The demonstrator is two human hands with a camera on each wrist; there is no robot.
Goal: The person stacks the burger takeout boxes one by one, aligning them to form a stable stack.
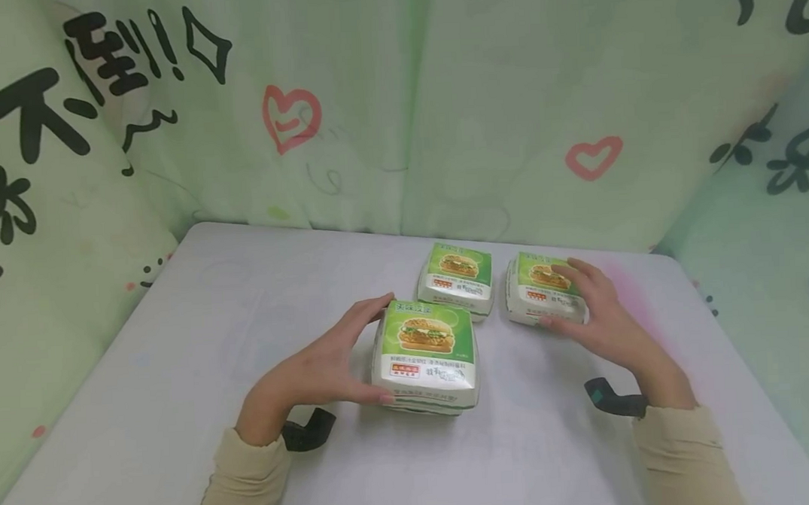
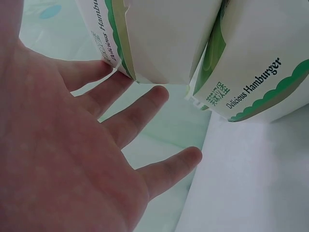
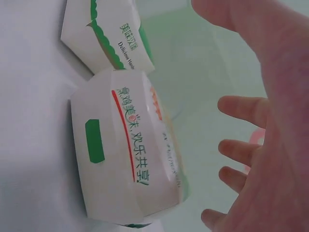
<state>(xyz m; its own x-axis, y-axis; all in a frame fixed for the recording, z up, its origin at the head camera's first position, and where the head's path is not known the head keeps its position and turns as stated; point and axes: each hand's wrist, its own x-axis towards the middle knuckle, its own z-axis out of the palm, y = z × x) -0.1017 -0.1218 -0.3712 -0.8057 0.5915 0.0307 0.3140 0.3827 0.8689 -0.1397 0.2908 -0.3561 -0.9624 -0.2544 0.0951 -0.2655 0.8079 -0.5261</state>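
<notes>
Three green-and-white hamburger boxes show their printed tops in the head view. My left hand point(image 1: 321, 365) grips the nearest hamburger box point(image 1: 433, 368) at its left side, thumb in front and fingertips at the back corner. In the left wrist view this upper box point(image 2: 161, 41) is close over another hamburger box point(image 2: 260, 72), which stands by the table surface. My right hand point(image 1: 604, 319) is around the right-hand hamburger box point(image 1: 545, 295), its fingers spread. The right wrist view shows a gap between those fingers point(image 3: 239, 152) and the box point(image 3: 123, 150).
Behind the held box, a further hamburger box point(image 1: 456, 276) stands left of the right-hand one. The white table point(image 1: 244, 305) reaches back to a pale green curtain point(image 1: 519, 89) with drawn hearts and black writing. Black wrist mounts point(image 1: 310, 430) stick out at both wrists.
</notes>
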